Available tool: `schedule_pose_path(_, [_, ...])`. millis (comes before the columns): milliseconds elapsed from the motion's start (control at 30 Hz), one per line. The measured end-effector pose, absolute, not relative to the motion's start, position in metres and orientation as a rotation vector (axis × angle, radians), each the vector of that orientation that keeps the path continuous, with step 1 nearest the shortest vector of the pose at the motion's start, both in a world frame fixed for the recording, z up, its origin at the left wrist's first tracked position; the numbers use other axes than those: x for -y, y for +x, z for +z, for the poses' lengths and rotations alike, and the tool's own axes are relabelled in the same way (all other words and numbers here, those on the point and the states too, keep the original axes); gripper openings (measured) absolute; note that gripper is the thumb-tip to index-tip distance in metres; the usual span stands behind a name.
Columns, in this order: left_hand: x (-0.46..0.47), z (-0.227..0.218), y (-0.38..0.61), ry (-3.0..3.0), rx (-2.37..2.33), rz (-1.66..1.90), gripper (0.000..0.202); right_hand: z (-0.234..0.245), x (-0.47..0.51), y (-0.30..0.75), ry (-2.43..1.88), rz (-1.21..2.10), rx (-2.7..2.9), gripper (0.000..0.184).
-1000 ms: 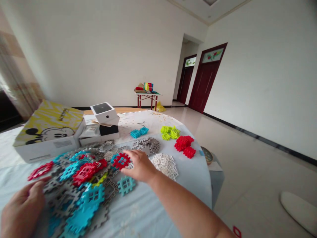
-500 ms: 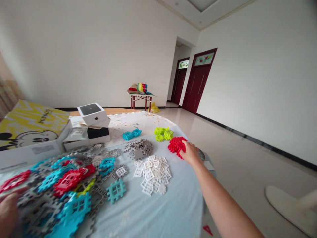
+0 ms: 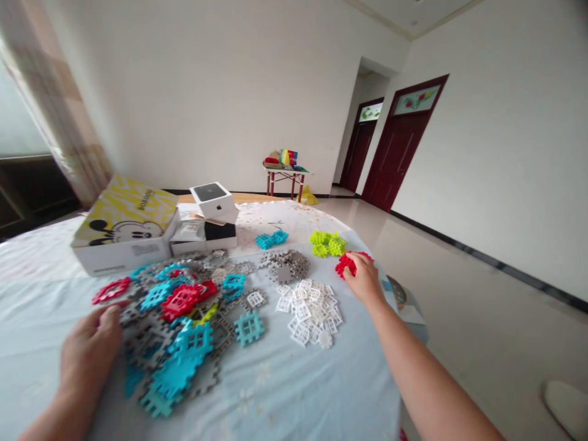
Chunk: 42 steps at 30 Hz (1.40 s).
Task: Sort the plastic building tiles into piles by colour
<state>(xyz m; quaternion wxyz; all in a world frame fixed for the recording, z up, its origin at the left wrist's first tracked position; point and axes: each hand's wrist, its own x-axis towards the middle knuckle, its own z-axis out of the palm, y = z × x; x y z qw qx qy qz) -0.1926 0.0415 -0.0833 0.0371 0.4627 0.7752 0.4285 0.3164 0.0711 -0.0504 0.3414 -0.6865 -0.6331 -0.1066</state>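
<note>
While the right hand point(image 3: 366, 283) curves half-open over the red pieces point(image 3: 343, 266) near the edge of the table point(image 3: 358, 380), whether it grips one I cannot tell. A light touch would best keep them apart from the green cluster point(image 3: 320, 238) just beyond.

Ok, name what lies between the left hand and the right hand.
In the head view: the mixed heap of interlocking plates, then the white window pieces.

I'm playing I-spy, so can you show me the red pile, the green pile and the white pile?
Red pile point(image 3: 343, 266), head view, on its uncovered left part.
Green pile point(image 3: 326, 241), head view, on its middle.
White pile point(image 3: 309, 311), head view, on its middle.
</note>
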Motion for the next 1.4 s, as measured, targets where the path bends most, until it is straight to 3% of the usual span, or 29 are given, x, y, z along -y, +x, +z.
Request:
schedule_pose_path(300, [-0.038, -0.077, -0.183, 1.329, -2.322, 1.324, 0.044, -0.03, -0.056, 0.184, -1.216, 0.174, 2.194, 0.027])
schedule_pose_path(500, [-0.037, -0.08, -0.184, 1.346, -2.301, 1.339, 0.045, -0.042, -0.037, 0.149, -0.991, 0.433, 2.605, 0.057])
schedule_pose_path(800, [-0.037, -0.079, -0.185, 1.327, -2.315, 1.316, 0.045, -0.032, -0.047, 0.156, -0.999, 0.557, 2.398, 0.049])
schedule_pose_path(1400, [-0.035, -0.084, -0.184, 1.304, -2.321, 1.363, 0.044, -0.012, -0.229, 0.125, -1.956, -0.104, 1.97, 0.045])
